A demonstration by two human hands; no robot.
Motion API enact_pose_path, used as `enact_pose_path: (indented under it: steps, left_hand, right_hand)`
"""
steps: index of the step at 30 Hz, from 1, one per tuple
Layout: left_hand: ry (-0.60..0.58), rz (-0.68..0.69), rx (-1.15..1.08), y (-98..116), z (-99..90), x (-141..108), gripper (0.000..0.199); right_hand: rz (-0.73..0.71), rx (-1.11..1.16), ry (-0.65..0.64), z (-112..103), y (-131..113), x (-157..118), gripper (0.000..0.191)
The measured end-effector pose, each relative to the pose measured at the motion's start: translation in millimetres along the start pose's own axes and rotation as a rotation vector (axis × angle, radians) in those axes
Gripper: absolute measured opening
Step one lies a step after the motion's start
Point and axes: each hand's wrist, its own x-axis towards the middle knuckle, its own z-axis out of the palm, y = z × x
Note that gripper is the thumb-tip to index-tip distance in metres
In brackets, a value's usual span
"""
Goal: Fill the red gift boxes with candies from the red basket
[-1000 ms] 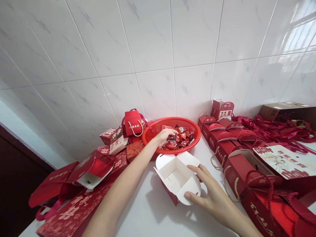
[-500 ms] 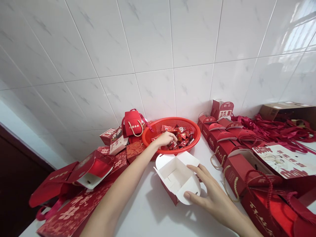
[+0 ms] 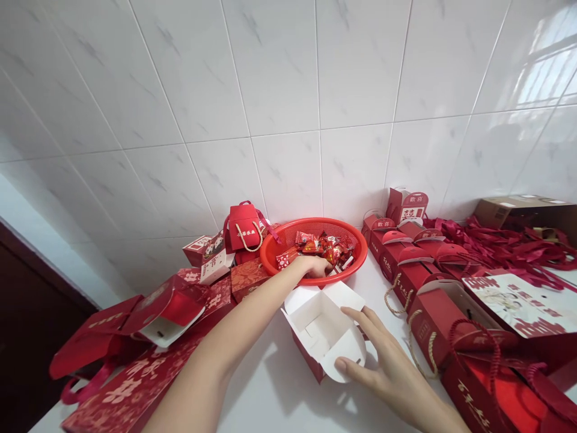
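My left hand [image 3: 317, 266] reaches into a red plastic basket [image 3: 269, 255] that holds wrapped candies [image 3: 311, 245]. Its fingers are bent down among the candies near the front rim, and their tips are hidden. Just in front of the basket stands an opened gift box [image 3: 322, 328], white inside and red outside, with its flaps spread outward. No candy shows inside it. My right hand [image 3: 372, 346] grips this box from the right, thumb on the front flap and fingers on the back right flap.
Several red gift boxes [image 3: 421, 261] line the right side, some with rope handles. Behind them lie dark red ribbons [image 3: 487, 240] and a cardboard carton [image 3: 509, 207]. More red boxes [image 3: 148, 373] and a small red bag [image 3: 244, 228] crowd the left. A tiled wall [image 3: 288, 174] closes the back.
My left hand has shifted right and toward me within the basket, and its fingers have sunk lower among the candies. The right hand stays on the box.
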Motion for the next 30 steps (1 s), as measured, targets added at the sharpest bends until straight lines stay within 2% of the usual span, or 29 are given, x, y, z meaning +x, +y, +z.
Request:
enact_pose_path:
  steps: [3,7,10,15,19,26,30]
  left_hand:
    - [-0.087,-0.082,0.060,2,-4.1,-10,0.018]
    - [-0.065,0.027,-0.032,7,-17.2,-33,0.012]
    - [0.039,0.086,-0.222,2,-26.5,-51,0.023]
    - [0.267,-0.037,-0.459,-11,-30.9,-72,0.052]
    - [0.353,-0.006,-0.578,-10,-30.4,-78,0.057]
    - [0.334,0.129,-0.774,-17,-32.0,-75,0.027]
    - [0.347,0.164,-0.854,-22,-32.0,-74,0.034]
  right_hand:
    - [-0.009,-0.002,-0.011,-1,-2,-1,0.067]
    - [-0.024,0.012,-0.009,-2,-5,-1,0.066]
    - [-0.024,0.018,-0.006,-1,-5,-1,0.066]
    - [-0.048,0.010,-0.014,0,-4,-3,0.062]
    - [-0.056,0.009,-0.018,-1,-4,-3,0.060]
    - [-0.060,0.019,-0.016,-1,-7,-1,0.060]
    - [-0.063,0.018,-0.024,-1,-7,-3,0.060]
